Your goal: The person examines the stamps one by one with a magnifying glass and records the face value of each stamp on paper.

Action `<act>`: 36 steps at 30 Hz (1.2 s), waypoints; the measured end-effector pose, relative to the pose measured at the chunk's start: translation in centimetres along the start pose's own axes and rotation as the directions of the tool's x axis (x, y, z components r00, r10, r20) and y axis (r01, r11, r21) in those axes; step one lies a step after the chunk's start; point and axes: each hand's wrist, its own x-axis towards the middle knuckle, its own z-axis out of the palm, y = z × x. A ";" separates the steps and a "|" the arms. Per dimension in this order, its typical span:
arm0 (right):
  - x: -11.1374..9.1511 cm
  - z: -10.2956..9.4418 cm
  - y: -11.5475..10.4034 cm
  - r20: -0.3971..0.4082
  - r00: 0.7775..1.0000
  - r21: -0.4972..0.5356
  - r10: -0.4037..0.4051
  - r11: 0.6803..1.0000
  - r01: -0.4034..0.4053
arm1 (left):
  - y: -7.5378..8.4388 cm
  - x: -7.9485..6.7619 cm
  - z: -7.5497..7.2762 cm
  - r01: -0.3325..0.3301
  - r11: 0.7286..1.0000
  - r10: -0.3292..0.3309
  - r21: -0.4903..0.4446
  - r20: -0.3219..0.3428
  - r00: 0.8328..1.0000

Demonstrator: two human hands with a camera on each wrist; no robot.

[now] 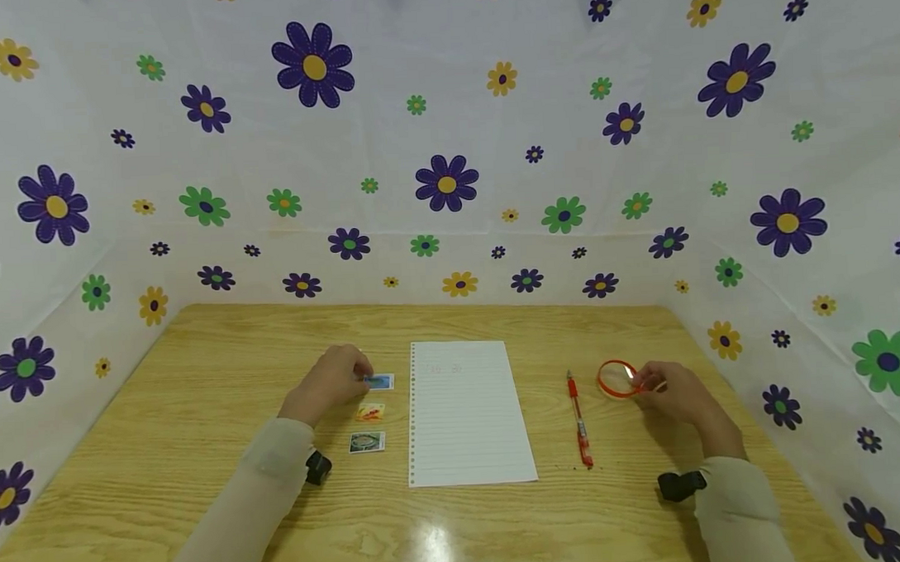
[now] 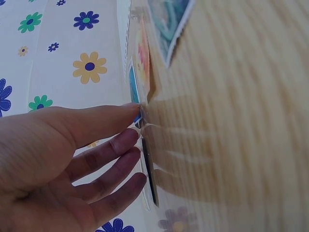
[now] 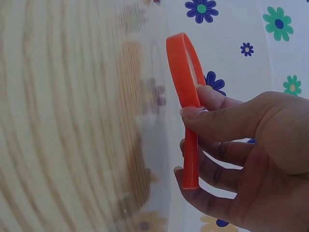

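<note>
In the head view my left hand (image 1: 330,378) is at the top of a column of small picture stamps. Its thumb and index fingertip pinch the left end of a blue stamp (image 1: 380,382); the other fingers are spread, as the left wrist view shows. Below that lie a yellow-and-red stamp (image 1: 370,413) and a dark green stamp (image 1: 368,442). On the right side, my right hand (image 1: 673,391) grips a red magnifying glass (image 3: 181,72) by its handle, thumb near where the handle meets the ring. The lens appears raised off the table.
A sheet of lined paper (image 1: 470,429) with faint marks near its top lies mid-table. Right of it is a red pen (image 1: 578,421). Flower-patterned white cloth (image 1: 385,134) walls the wooden table (image 1: 302,534) at the back and both sides.
</note>
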 end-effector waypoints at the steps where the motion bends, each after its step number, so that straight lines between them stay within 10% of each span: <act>1: 0.0 -0.1 0.1 0.003 1.000 0.001 0.007 1.000 -0.007 | 0.0 0.0 0.0 0.002 1.000 -0.002 -0.001 0.001 1.000; 36: -0.5 -1.0 2.2 0.068 0.995 0.002 0.075 0.997 -0.075 | 0.6 -0.3 -0.2 0.056 0.998 -0.056 -0.005 0.013 0.998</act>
